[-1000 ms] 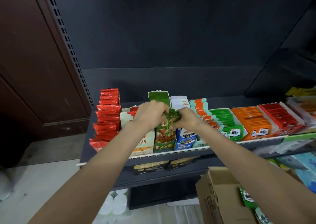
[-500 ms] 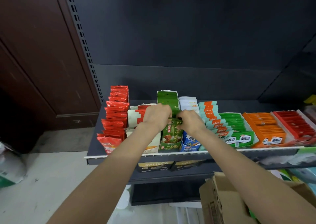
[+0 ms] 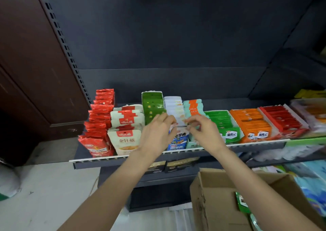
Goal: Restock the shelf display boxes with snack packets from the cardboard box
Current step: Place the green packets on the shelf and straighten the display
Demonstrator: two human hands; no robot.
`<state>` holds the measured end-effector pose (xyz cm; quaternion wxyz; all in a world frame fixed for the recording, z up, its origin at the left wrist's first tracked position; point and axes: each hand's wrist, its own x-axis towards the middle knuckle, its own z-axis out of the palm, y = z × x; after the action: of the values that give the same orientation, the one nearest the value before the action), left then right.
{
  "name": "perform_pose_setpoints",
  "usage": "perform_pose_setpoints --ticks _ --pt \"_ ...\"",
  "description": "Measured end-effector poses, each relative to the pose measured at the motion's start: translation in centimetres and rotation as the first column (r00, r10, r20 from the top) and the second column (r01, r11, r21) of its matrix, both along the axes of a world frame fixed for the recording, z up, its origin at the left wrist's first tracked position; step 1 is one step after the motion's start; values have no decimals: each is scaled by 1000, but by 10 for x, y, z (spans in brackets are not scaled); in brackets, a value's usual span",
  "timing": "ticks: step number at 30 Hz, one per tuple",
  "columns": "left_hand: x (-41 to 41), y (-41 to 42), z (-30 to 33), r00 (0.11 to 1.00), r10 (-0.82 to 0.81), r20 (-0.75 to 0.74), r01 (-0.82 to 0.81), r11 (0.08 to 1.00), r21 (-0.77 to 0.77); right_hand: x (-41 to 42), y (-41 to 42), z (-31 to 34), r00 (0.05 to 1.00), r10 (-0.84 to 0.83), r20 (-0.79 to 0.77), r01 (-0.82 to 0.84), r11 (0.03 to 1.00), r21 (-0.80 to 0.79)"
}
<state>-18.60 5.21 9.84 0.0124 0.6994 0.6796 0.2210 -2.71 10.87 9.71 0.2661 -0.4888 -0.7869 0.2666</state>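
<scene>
On the dark shelf (image 3: pixel 220 104), display boxes of snack packets stand in a row — red packets (image 3: pixel 100 118) at the far left, then white-and-red packets (image 3: pixel 126 123), a green display box (image 3: pixel 152 105), white packets (image 3: pixel 173 105), teal-and-orange packets (image 3: pixel 193 107), bright green packets (image 3: pixel 220 119), orange packets (image 3: pixel 250 123) and red flat packets (image 3: pixel 282 118). Both hands hover over the middle of the row. The left hand (image 3: pixel 157 133) is loosely curled, fingertips near the white packets; whether it pinches anything I cannot tell — that spot is blurred. The right hand (image 3: pixel 202 133) has thumb and forefinger drawn close together, the other fingers relaxed; a grip cannot be made out either. The cardboard box (image 3: pixel 220 204) sits low at the right, below the shelf, flaps open, with a green packet (image 3: pixel 242 202) showing inside.
</scene>
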Motion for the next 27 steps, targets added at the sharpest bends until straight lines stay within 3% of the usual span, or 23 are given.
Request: perform_pose_setpoints --ticks 4,9,13,18,23,27 --pt "70 -14 -28 988 -101 116 99 995 24 70 -24 -19 997 -56 43 57 998 -8" --pt "172 -32 -70 932 -157 328 221 961 -167 178 -46 -78 966 -190 176 225 952 -207" --pt "244 -36 -124 948 -152 280 277 826 -490 252 -57 -153 887 -164 433 351 848 -398" --pt "292 -27 -194 951 93 296 177 622 -763 287 -68 -204 803 -28 596 430 719 -546" --pt "316 -9 -222 898 349 269 10 593 -805 296 -77 -229 748 36 663 394 780 -487" --pt "331 1 -233 816 466 342 2 589 -808 299 -71 -236 736 1 677 386 821 -421"
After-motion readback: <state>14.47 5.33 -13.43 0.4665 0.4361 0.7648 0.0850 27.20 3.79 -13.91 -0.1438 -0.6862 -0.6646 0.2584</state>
